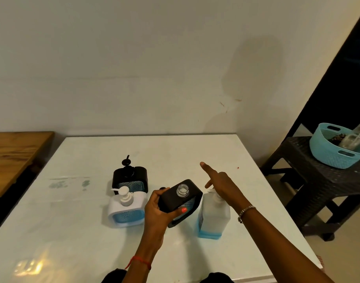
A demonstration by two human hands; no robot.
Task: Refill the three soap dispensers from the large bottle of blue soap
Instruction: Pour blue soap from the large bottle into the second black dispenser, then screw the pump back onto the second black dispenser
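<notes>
Soap dispensers: white one (126,209) and far black one (130,178) stand capped, blue showing. Our left hand (156,213) grips the uncapped third (172,198) above the table (83,242) — our right hand (222,184), fingers spread, hovers over the near-empty large bottle (215,215); likely the last fill.

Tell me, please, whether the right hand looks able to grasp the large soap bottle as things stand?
Probably yes: the right hand is open and empty above the large bottle, and the black dispenser in the left hand sits beside it, not over it.
</notes>
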